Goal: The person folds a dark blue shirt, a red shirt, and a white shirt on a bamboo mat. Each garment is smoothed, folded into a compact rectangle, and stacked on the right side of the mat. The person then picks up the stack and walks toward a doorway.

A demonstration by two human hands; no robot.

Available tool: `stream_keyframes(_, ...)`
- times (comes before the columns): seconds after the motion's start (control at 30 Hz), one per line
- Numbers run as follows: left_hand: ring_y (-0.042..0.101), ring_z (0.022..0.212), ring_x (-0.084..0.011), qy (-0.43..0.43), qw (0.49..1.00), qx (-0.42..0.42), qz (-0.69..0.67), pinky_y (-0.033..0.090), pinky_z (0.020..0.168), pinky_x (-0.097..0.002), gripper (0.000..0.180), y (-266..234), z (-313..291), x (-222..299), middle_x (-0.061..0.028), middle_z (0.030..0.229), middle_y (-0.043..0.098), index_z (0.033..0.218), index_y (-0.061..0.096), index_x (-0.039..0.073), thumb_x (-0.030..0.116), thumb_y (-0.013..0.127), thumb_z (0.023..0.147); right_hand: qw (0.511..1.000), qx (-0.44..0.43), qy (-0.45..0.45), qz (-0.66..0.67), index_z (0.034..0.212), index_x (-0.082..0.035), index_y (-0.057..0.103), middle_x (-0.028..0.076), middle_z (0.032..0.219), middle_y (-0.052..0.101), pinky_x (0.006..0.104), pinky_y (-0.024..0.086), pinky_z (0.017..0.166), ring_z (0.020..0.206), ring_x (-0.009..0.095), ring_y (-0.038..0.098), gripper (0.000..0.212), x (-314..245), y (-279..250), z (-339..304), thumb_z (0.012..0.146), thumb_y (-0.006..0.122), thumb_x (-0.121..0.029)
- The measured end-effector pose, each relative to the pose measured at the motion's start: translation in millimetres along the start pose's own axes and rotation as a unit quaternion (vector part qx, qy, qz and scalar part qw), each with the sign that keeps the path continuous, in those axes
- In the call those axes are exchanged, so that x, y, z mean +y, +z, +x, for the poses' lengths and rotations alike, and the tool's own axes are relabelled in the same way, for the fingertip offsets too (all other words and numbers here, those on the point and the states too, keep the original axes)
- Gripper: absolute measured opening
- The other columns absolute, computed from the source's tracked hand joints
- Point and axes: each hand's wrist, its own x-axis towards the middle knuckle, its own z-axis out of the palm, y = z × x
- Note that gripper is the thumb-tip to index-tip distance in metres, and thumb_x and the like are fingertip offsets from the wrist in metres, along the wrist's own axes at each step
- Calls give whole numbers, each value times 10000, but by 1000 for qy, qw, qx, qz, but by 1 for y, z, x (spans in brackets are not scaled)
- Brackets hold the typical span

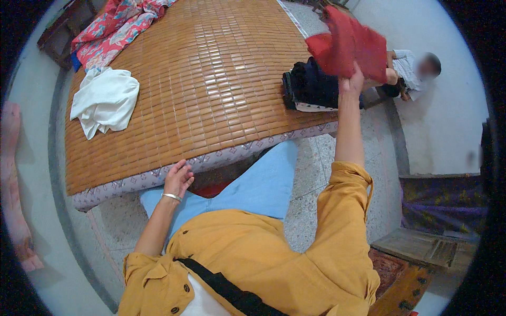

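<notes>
My right arm reaches out to the far right, and my right hand [352,81] is closed on a red cloth or garment [354,45], raised above a pile of folded dark clothes [316,84]. That pile rests at the right end of the bed's brown slatted mat [211,79], with a pale spotted fabric at its bottom. Beside the bed's near edge is my left hand [179,179], a silver bangle on its wrist. Its fingers are loosely curled and apart, holding nothing. On the mat's left part lies a crumpled white garment [107,100].
A red flowered cloth [118,31] is heaped at the far left corner. Another person [414,71] sits beyond the clothes pile by the wall. The patterned mattress edge [211,160] runs in front of my knees. At lower right stand a wooden piece of furniture [427,247] and a dark patterned cloth [443,205].
</notes>
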Motion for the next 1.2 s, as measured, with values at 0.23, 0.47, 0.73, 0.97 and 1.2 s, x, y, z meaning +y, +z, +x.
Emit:
stream_keyframes(0.23,584,744,-133,2,1000,15,25,505,667,-279,325,0,5,10,-30,931,593,1166,471,76,120,572,860,988,148,51,14,1287,-76,403,123,1270,474,511,375,978,1136,317,481,389,35,-131,6,905,454,-129)
stream_keyframes(0.47,575,688,-137,92,992,49,72,501,575,-252,334,-19,26,49,-39,869,588,1157,483,58,101,589,843,987,159,6,20,1262,-88,434,110,1249,493,501,400,943,1096,297,509,410,37,-103,-12,878,506,-214)
stream_keyframes(0.73,430,1103,-324,457,596,247,612,382,938,-421,549,-75,81,121,-185,1210,426,1213,504,133,182,678,695,956,134,100,-242,1216,-28,372,126,1031,514,393,498,700,894,247,537,381,91,-114,-139,868,509,-100)
stream_keyframes(0.97,357,1211,-362,305,559,291,714,350,998,-402,593,-89,94,177,-164,1401,283,1270,470,209,117,653,714,927,54,280,-244,1151,-24,480,80,908,577,322,497,633,749,188,567,297,124,-107,-210,863,525,-81)
stream_keyframes(1.2,595,828,-332,364,565,261,693,472,745,-393,187,-106,138,186,-179,895,617,870,636,66,151,669,707,913,-8,334,-236,1129,1,483,117,891,605,292,503,578,696,182,580,297,136,-71,-254,851,544,-84)
